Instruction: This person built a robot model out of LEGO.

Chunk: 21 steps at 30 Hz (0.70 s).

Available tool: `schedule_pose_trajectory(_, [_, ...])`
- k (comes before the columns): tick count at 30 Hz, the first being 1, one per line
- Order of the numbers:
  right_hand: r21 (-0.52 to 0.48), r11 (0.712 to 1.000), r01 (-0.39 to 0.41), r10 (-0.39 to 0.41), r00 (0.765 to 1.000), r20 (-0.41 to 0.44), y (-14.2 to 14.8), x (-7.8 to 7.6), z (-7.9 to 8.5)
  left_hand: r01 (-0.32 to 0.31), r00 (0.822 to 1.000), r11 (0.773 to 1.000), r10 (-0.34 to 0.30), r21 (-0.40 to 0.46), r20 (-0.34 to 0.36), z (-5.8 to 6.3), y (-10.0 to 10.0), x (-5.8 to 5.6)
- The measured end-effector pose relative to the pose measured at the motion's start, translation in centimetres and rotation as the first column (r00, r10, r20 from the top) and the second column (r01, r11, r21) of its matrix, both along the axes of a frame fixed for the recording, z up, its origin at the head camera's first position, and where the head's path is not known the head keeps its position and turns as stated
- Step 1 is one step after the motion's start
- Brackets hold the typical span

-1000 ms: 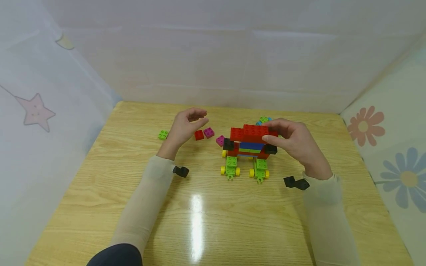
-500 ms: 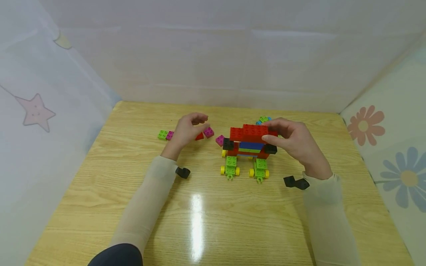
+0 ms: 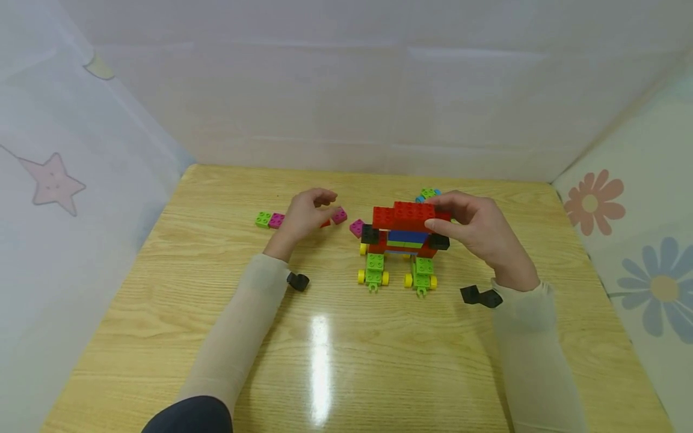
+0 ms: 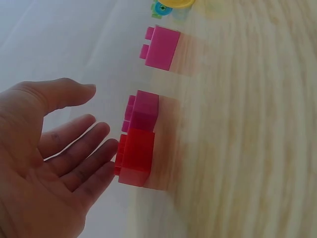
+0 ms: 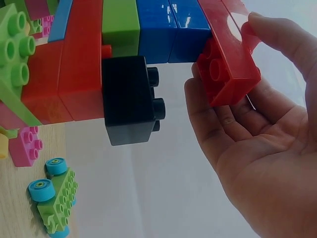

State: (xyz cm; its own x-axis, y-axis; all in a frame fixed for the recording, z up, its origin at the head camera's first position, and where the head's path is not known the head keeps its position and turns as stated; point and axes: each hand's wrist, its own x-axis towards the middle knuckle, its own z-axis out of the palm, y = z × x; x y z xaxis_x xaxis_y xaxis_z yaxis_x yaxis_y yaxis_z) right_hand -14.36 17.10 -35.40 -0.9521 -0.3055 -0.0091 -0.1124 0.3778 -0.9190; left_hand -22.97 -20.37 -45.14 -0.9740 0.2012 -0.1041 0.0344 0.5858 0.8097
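My right hand (image 3: 476, 231) pinches the red brick (image 5: 233, 64) at the top of a toy-brick build, thumb on one side and fingers on the other. The build has red bricks (image 3: 414, 211) on top, blue bricks (image 3: 407, 236) under them, a black brick (image 5: 130, 99) at each side, and green wheeled bases (image 3: 375, 270) with yellow wheels. My left hand (image 3: 304, 216) is held with loose fingers and nothing in its grasp. In the left wrist view, its fingertips are right at a loose red brick (image 4: 136, 157), which stands against a magenta brick (image 4: 145, 110).
Another magenta brick (image 3: 357, 227) lies just left of the build. Further left, a green brick (image 3: 263, 219) sits beside a magenta one (image 3: 277, 221). Behind the build is a green wheeled base (image 5: 59, 198) with blue wheels. Cloth walls stand around the wooden table (image 3: 216, 337).
My left hand has come lower and slightly right, over the loose red brick, uncovering the magenta brick beside the green one. My right hand keeps its hold, and the build has stayed in place.
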Motion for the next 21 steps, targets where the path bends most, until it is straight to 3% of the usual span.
schedule_pose_trajectory(21, [0.010,1.000,0.020,-0.021,0.999,0.035,-0.35,0.12,0.00,0.016,1.000,0.980,-0.015,-0.198,0.003,-0.69,0.48,0.60])
